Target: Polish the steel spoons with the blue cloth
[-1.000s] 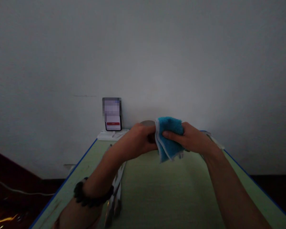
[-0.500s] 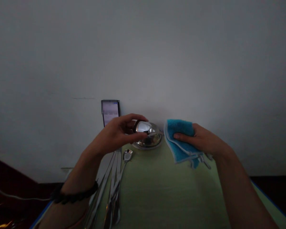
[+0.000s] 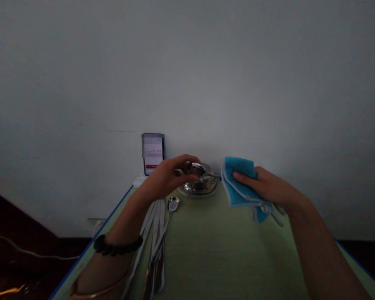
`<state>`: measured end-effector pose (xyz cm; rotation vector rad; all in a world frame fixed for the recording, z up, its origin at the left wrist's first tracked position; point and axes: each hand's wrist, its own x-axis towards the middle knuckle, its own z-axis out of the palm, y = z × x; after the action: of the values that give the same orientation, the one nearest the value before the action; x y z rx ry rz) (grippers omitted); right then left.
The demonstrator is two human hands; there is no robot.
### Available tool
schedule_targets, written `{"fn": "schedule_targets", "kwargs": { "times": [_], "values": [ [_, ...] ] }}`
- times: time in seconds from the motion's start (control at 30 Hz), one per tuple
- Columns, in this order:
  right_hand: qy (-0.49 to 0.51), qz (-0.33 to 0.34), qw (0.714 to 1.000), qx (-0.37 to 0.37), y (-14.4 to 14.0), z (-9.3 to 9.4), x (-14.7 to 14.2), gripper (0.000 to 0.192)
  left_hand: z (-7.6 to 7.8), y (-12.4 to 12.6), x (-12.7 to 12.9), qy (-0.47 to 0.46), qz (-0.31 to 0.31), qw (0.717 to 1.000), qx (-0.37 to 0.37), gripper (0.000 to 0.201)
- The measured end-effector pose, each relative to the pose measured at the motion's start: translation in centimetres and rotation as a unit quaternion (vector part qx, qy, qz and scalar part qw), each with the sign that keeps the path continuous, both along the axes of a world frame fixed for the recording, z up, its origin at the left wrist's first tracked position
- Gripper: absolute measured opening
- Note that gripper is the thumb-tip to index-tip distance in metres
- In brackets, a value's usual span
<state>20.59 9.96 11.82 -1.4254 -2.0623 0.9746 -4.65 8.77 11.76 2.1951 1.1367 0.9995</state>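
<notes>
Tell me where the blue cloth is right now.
In the head view, the blue cloth is right of centre, in the right hand, right of the rounded metal object.

- One head-worn camera looks forward and down along the green table (image 3: 231, 258) from its near side.
- It squarely faces the pale wall (image 3: 206, 75), which fills over half the view.
- It is near: both forearms run up from the bottom edge to the left hand (image 3: 171, 175) and right hand (image 3: 268, 185), just below centre.

the towel (image 3: 237, 196) is fuzzy, matt cloth, the held spoon (image 3: 198, 167) and the bowl (image 3: 202, 186) smooth, glossy metal, the wall (image 3: 206, 75) matt.
</notes>
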Motion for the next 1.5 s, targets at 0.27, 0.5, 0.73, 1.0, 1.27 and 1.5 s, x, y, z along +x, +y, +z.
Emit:
{"fn": "schedule_targets", "kwargs": {
  "times": [0.27, 0.5, 0.73, 1.0, 1.27, 1.5],
  "values": [
    [0.074, -0.039, 0.996, 0.033, -0.3, 0.4, 0.0, 0.037, -0.3, 0.0, 0.0, -0.056, -0.054, 0.988, -0.130, 0.029],
    [-0.022, -0.024, 0.977, 0.212, -1.2, 1.9, -0.2, 0.036, -0.4, -0.1, 0.0, -0.085, -0.067, 0.945, -0.308, 0.050],
    [0.008, -0.016, 0.977, 0.213, -1.3, 1.9, -0.5, 0.033, 0.4, -0.7, -0.8, -0.088, -0.099, 0.950, -0.285, 0.031],
    [0.006, -0.012, 0.996, 0.088, -1.5, 1.8, 0.3, 0.036, 1.7, -1.4, -0.4, -0.006, -0.023, 0.997, -0.077, 0.044],
    [-0.033, 0.052, 0.996, 0.065, -2.0, 2.0, -0.5, 0.036, 2.6, -3.0, 1.0, 0.063, -0.022, 0.998, 0.020, 0.042],
    [-0.063, 0.081, 0.990, 0.101, -1.8, 2.0, -1.3, 0.036, 2.7, -3.2, 1.9, 0.128, -0.013, 0.989, 0.073, 0.042]
  ]
}}
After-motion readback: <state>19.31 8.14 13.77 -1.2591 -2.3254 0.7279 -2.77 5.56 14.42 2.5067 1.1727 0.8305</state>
